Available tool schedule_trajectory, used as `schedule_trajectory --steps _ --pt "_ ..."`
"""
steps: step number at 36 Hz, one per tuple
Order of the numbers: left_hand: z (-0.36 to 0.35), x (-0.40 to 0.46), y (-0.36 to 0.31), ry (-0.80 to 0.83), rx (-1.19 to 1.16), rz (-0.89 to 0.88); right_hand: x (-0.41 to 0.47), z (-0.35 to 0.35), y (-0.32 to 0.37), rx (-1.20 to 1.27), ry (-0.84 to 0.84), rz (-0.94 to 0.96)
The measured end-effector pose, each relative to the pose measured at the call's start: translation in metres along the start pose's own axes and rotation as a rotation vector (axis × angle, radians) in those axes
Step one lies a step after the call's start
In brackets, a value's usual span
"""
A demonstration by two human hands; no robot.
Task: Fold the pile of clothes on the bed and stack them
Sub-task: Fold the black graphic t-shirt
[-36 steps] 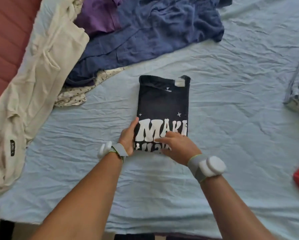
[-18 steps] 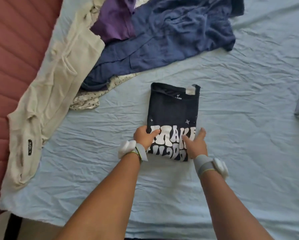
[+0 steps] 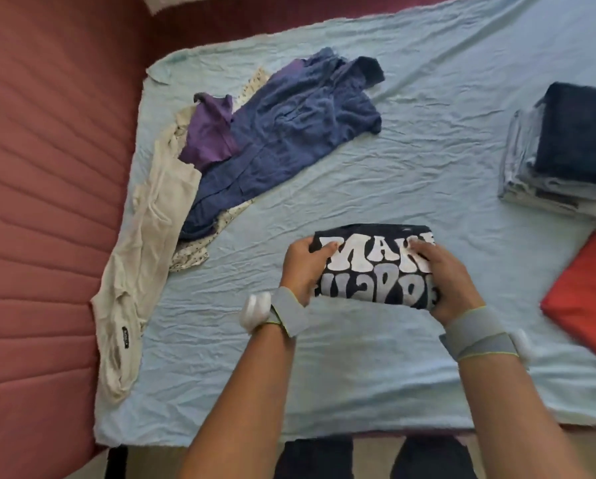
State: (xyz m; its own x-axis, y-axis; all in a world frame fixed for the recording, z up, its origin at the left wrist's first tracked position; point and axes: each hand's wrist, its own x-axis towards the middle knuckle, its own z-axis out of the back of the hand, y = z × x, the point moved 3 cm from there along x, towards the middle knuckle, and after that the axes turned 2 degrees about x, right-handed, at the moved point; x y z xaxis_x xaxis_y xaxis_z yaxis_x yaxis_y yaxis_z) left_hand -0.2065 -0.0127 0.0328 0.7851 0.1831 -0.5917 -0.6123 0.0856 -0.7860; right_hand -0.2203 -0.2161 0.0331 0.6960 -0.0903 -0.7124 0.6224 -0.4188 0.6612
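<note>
A folded black T-shirt (image 3: 376,271) with big white lettering is held just above the light blue sheet (image 3: 376,188). My left hand (image 3: 305,262) grips its left edge, thumb on top. My right hand (image 3: 448,281) grips its right edge, fingers curled over the print. The unfolded pile lies at the back left: a blue garment (image 3: 289,133), a purple one (image 3: 210,133), a cream one (image 3: 148,243) and a dotted white one (image 3: 193,254). A stack of folded clothes (image 3: 562,150), dark one on top, sits at the right.
A folded red garment (image 3: 586,295) lies at the right edge, below the stack. A quilted pink-red bedcover (image 3: 47,202) shows to the left of the sheet. The bed's near edge runs along the bottom, with the person's dark legs (image 3: 372,458) beyond it.
The black T-shirt has been folded in half to a shorter bundle and lifted in both hands. The view has swung up and right, bringing the folded stack into sight.
</note>
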Motion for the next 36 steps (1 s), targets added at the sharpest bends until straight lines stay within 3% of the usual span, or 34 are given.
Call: schedule_trajectory --steps 6,13,21,24,28,30,33,36 --pt "-0.095 -0.036 -0.019 0.153 0.05 0.013 -0.042 0.097 0.033 0.073 -0.132 0.106" --pt "-0.255 -0.056 -0.046 0.388 0.167 -0.003 -0.053 0.241 0.09 0.048 -0.322 0.226" --pt "-0.424 -0.061 -0.103 0.494 0.28 -0.286 -0.026 0.384 0.168 -0.144 -0.543 0.435" --pt "-0.468 -0.053 -0.104 0.521 0.285 -0.311 -0.019 0.422 0.178 -0.208 -0.625 0.474" --pt "-0.499 -0.033 -0.065 0.492 0.383 -0.308 -0.004 0.434 0.153 -0.303 -0.667 0.392" --pt "-0.517 -0.02 -0.025 0.514 0.527 -0.23 0.024 0.455 0.119 -0.386 -0.683 0.256" --pt "-0.511 -0.009 0.038 0.555 0.796 -0.108 0.05 0.468 0.053 -0.545 -0.577 -0.04" --pt "-0.5 -0.003 0.075 0.503 0.876 0.003 0.061 0.481 0.004 -0.739 -0.573 -0.173"
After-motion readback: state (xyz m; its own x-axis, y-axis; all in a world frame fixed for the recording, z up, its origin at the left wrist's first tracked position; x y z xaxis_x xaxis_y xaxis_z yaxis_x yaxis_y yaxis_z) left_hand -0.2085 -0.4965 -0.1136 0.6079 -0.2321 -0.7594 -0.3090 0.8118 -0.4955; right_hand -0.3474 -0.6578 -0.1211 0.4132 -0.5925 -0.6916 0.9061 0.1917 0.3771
